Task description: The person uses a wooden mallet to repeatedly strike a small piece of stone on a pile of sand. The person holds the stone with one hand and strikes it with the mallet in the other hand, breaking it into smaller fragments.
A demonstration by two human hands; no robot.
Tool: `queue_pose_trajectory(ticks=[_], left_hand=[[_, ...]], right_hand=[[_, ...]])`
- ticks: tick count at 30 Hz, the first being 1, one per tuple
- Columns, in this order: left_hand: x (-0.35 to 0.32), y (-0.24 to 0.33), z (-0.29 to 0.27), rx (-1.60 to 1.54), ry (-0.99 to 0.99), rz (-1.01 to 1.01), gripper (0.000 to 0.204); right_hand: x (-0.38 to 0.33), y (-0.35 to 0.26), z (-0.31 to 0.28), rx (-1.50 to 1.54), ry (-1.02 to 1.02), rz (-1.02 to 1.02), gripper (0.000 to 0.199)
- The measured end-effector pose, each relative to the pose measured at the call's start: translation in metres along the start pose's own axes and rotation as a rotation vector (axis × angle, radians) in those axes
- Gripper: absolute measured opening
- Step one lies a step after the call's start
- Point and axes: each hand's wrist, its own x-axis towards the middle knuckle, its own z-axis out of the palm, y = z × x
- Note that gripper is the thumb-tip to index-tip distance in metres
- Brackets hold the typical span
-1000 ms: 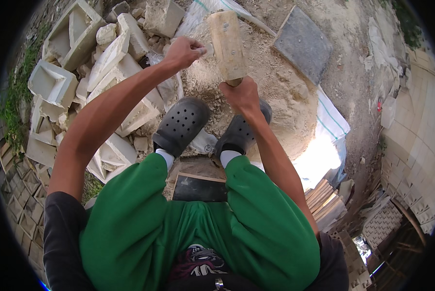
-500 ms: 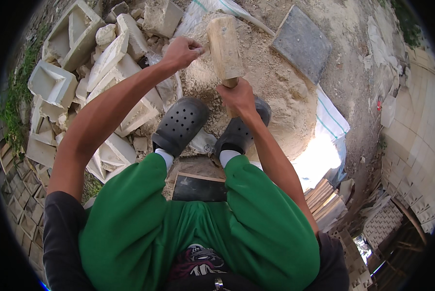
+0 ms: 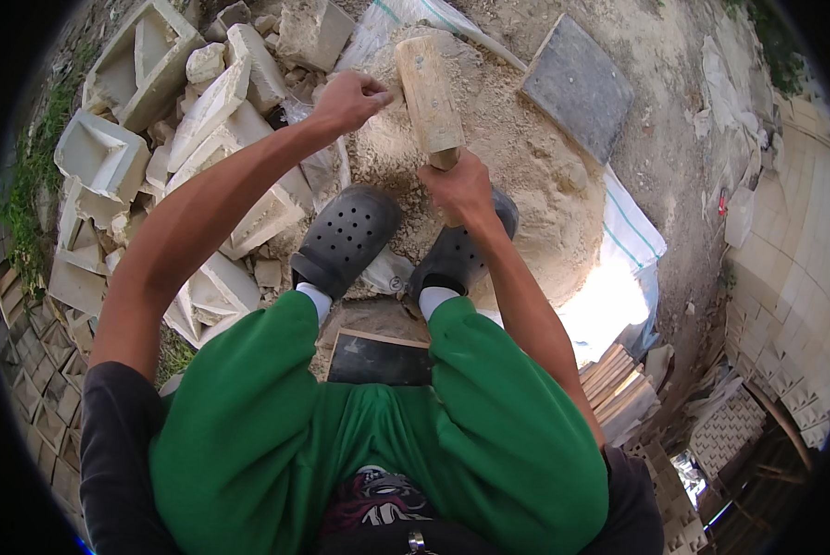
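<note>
Above the far part of the pile of crushed rubble [image 3: 545,222], my right hand [image 3: 461,188] is wrapped round the handle of a wooden mallet. The pale, worn block of the mallet head [image 3: 429,97] points away from me. To its left, my left hand [image 3: 350,100] hovers with fingers curled in and the thumb side toward the mallet head. What those fingers hold, if anything, is too small or hidden to name. Part of the rubble is hidden beneath the mallet head.
Broken white cast blocks [image 3: 207,120] lie heaped at the left. A grey square slab [image 3: 579,88] rests at the far right of the pile. White woven sheeting [image 3: 632,227] lies under the rubble. My dark clogs [image 3: 348,239] stand at its near edge.
The mallet head has tipped slightly, and my right hand has shifted a little to the right. My left hand stays in nearly the same place.
</note>
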Motion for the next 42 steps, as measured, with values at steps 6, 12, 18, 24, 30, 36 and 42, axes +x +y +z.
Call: queue_pose_trajectory(ticks=[6,12,18,24,30,36,42], left_hand=[[-0.004,-0.008,-0.008,-0.001,0.003,-0.002,0.038],[0.002,0.001,0.0,-0.01,-0.019,-0.001,0.038],[-0.003,-0.005,-0.005,0.007,0.0,-0.035,0.038],[0.001,-0.006,-0.002,-0.008,0.0,0.019,0.037],[0.004,-0.006,-0.002,0.068,-0.009,0.028,0.037],[-0.007,-0.003,-0.005,0.076,0.026,-0.001,0.04],[-0.007,0.004,0.004,0.091,0.051,0.1,0.042]], right_hand=[[-0.011,-0.033,-0.023,0.093,0.108,-0.081,0.038],[0.007,0.006,-0.004,-0.027,-0.046,0.032,0.038],[-0.012,-0.049,-0.036,0.017,0.074,-0.057,0.04],[-0.003,-0.007,-0.008,0.064,0.167,-0.161,0.04],[-0.01,-0.037,-0.031,0.076,-0.014,0.107,0.037],[-0.013,-0.015,-0.006,0.205,0.056,-0.11,0.038],[-0.004,0.014,0.012,0.082,0.032,-0.028,0.041]])
